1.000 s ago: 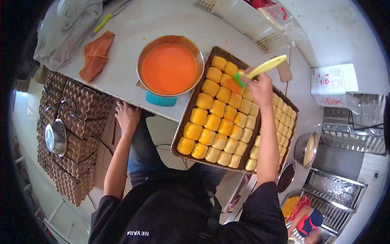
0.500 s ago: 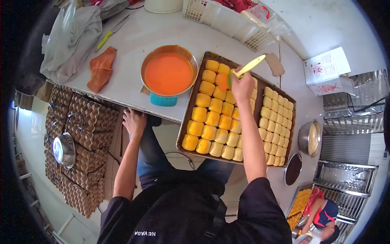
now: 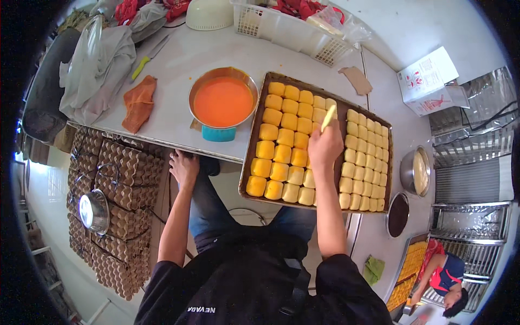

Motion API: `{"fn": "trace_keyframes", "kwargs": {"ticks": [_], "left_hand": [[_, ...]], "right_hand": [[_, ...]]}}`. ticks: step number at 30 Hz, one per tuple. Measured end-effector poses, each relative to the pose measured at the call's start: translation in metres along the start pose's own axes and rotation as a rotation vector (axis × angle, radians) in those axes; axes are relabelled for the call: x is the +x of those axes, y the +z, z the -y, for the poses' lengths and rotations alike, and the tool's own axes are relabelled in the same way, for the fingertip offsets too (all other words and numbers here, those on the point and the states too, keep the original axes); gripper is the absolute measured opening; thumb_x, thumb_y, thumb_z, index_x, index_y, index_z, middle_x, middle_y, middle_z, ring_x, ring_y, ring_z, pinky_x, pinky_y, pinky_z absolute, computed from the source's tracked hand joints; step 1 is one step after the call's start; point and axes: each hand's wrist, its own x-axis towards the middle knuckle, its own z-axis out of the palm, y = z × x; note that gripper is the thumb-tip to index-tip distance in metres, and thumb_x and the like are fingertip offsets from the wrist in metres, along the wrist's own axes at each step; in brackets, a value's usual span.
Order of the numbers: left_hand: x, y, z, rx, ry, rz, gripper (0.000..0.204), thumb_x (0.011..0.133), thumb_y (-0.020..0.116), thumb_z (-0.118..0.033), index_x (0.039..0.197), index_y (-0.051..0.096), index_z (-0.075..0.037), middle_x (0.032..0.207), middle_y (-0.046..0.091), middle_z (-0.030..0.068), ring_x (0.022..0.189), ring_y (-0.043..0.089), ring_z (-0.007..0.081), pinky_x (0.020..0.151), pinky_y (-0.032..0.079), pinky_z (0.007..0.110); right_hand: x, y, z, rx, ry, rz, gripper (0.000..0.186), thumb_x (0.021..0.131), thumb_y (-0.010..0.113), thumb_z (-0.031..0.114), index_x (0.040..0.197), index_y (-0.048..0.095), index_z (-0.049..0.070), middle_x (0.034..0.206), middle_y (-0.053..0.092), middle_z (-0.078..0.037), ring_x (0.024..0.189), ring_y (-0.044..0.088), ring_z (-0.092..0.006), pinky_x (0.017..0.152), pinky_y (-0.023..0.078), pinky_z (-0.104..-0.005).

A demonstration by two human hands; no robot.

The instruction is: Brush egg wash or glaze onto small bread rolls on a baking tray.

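My right hand (image 3: 326, 145) is closed around the yellow handle of a pastry brush (image 3: 329, 115), over the dark baking tray (image 3: 340, 161). The brush's bristles are hidden behind the hand. Two blocks of small square buns fill the tray. In the left block many buns (image 3: 269, 131) are glazed deep yellow, while those toward its near right are paler; the right block of buns (image 3: 364, 146) looks pale all over. Left of the tray stands a metal pan of orange liquid (image 3: 223, 102) with a teal handle. At the table's front edge my left hand (image 3: 184, 167) rests with its fingers apart, holding nothing.
An orange cloth (image 3: 139, 103) and a yellow-handled knife (image 3: 149, 57) lie at the left. Behind is a white crate (image 3: 287, 30). A metal bowl (image 3: 415, 172) stands at the right. Stacked egg trays (image 3: 127, 179) are below left. Another person (image 3: 447, 271) works at the lower right.
My right hand has moved nearer to me with the brush, away from the far rows of the left block. My left hand stays at the table edge. The whole view has shifted slightly.
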Motion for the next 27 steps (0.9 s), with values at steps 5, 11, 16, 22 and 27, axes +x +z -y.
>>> {"fn": "trace_keyframes", "kwargs": {"ticks": [5, 11, 16, 22, 27], "left_hand": [[-0.001, 0.007, 0.003, -0.012, 0.022, -0.077, 0.067, 0.078, 0.061, -0.045, 0.124, 0.04, -0.001, 0.128, 0.043, 0.0252, 0.113, 0.046, 0.0405, 0.088, 0.041, 0.052], [-0.003, 0.016, 0.008, -0.03, 0.026, -0.074, 0.07, 0.079, 0.061, -0.045, 0.128, 0.038, -0.001, 0.13, 0.042, 0.0254, 0.114, 0.046, 0.0408, 0.09, 0.04, 0.052], [-0.005, 0.001, 0.007, -0.101, -0.006, -0.035, 0.068, 0.078, 0.061, -0.044, 0.126, 0.041, -0.001, 0.131, 0.041, 0.0251, 0.116, 0.044, 0.0405, 0.092, 0.039, 0.053], [-0.002, 0.006, 0.01, -0.061, 0.002, -0.024, 0.075, 0.08, 0.06, -0.046, 0.133, 0.035, 0.0, 0.134, 0.038, 0.0264, 0.118, 0.043, 0.0413, 0.091, 0.04, 0.053], [-0.004, 0.008, 0.01, -0.087, -0.014, -0.054, 0.07, 0.078, 0.061, -0.044, 0.128, 0.039, 0.0, 0.131, 0.041, 0.0257, 0.116, 0.044, 0.0405, 0.091, 0.039, 0.053]], "right_hand": [[-0.034, -0.004, 0.044, 0.468, 0.038, 0.201, 0.012, 0.078, 0.066, 0.007, 0.086, 0.061, 0.001, 0.073, 0.063, -0.012, 0.06, 0.063, -0.0205, 0.055, 0.049, -0.0336], [0.003, -0.001, 0.016, 0.388, -0.131, 0.25, 0.012, 0.077, 0.067, 0.008, 0.086, 0.063, 0.002, 0.075, 0.065, -0.012, 0.063, 0.063, -0.0212, 0.059, 0.048, -0.0346], [0.011, -0.026, 0.017, 0.328, -0.419, 0.725, 0.017, 0.078, 0.067, 0.014, 0.093, 0.064, 0.007, 0.079, 0.066, -0.013, 0.065, 0.064, -0.0256, 0.062, 0.049, -0.0376], [0.011, -0.008, 0.026, 0.099, -0.165, 0.576, 0.019, 0.078, 0.067, 0.016, 0.093, 0.063, 0.005, 0.08, 0.066, -0.014, 0.067, 0.064, -0.0273, 0.063, 0.048, -0.0378], [-0.061, -0.027, 0.04, 0.216, -0.244, 0.221, 0.014, 0.08, 0.068, 0.01, 0.089, 0.061, 0.002, 0.067, 0.059, -0.008, 0.061, 0.058, -0.0171, 0.059, 0.046, -0.0307]]}}
